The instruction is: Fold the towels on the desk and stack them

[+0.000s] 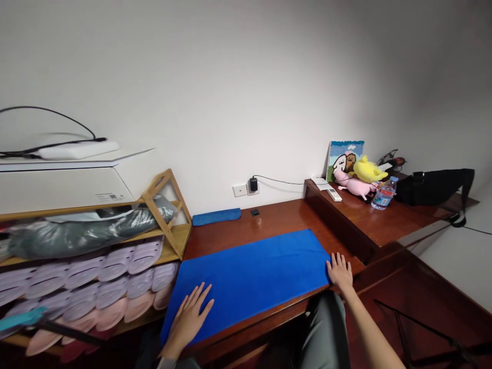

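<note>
A blue cloth mat (249, 274) lies spread flat on the dark wooden desk (277, 218). My left hand (191, 316) rests palm down on the mat's near left corner, fingers stretched out and apart. My right hand (340, 270) lies flat at the mat's right edge, fingers spread, touching the mat and the desk. Neither hand holds anything.
A folded blue cloth (216, 216) lies by the wall near a socket with a plug (253, 184). A bamboo rack (169, 215) of pink and lilac slippers (111, 279) stands left. The raised desk at right bears plush toys (361, 177), a water bottle (384, 193), a remote (334, 194) and a black bag (434, 185).
</note>
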The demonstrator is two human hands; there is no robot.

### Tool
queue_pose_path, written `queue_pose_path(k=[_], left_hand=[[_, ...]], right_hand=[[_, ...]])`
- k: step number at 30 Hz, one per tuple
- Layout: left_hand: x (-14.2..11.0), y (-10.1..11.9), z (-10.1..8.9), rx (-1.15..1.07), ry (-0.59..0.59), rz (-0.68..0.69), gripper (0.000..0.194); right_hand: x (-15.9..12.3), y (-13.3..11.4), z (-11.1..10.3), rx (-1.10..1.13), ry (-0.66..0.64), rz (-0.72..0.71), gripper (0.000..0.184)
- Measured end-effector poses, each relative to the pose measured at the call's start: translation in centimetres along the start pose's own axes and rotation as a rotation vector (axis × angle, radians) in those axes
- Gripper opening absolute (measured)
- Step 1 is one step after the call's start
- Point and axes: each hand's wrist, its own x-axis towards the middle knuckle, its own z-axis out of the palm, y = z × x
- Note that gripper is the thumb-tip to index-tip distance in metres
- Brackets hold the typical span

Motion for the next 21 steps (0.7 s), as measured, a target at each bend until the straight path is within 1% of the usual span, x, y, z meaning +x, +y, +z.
queue_pose_path(k=[1, 2, 3, 5, 7, 9, 10, 11, 12, 13, 14, 16, 18, 21], left_hand=[[0.4, -0.2, -0.1, -0.011, 0.026, -0.007, 0.063], [1.0, -0.4, -0.3, -0.015, 0.057, -0.006, 0.063], [1.6, -0.5, -0.5, -0.012, 0.088, 0.003, 0.063], [2.9, -0.5, -0.9, 0.009, 0.119, 0.023, 0.064], [4.0, -0.3, -1.0, 0.043, 0.096, 0.026, 0.064], [4.7, -0.3, -0.8, 0.081, 0.056, 0.006, 0.065], [4.8, -0.3, -0.6, 0.096, 0.042, -0.006, 0.066], [4.9, -0.5, -0.4, 0.104, 0.033, -0.019, 0.067], [4.9, -0.7, -0.1, 0.106, 0.029, -0.03, 0.068], [4.9, -0.9, 0.1, 0.105, 0.026, -0.04, 0.069], [4.8, -1.1, 0.3, 0.103, 0.021, -0.044, 0.07], [4.7, -1.4, 0.4, 0.105, 0.005, -0.05, 0.071], [4.6, -1.4, 0.3, 0.128, -0.014, -0.068, 0.072], [4.4, -1.1, 0.2, 0.169, -0.042, -0.101, 0.073]], right_hand=[[-0.2, -0.8, -0.3, -0.005, 0.04, -0.022, 0.072], [-0.5, -2.3, -0.7, 0.002, 0.084, -0.067, 0.071], [-1.0, -4.4, -1.1, 0.022, 0.121, -0.133, 0.07], [-2.5, -10.3, -1.9, 0.098, 0.146, -0.311, 0.067], [-4.3, -16.9, -2.1, 0.194, 0.113, -0.514, 0.064], [-5.9, -22.5, -1.6, 0.272, 0.052, -0.68, 0.063], [-6.4, -24.5, -1.1, 0.295, 0.018, -0.727, 0.064], [-6.8, -25.9, -0.5, 0.306, -0.011, -0.749, 0.065], [-6.8, -26.5, 0.1, 0.306, -0.033, -0.748, 0.066], [-6.5, -26.5, 0.5, 0.296, -0.044, -0.728, 0.067], [-5.9, -25.8, 0.9, 0.278, -0.047, -0.695, 0.067], [-3.9, -22.7, 1.0, 0.226, -0.039, -0.603, 0.068], [-1.5, -18.1, 0.6, 0.158, -0.04, -0.476, 0.068], [1.9, -10.4, -0.3, 0.069, -0.06, -0.264, 0.069]])
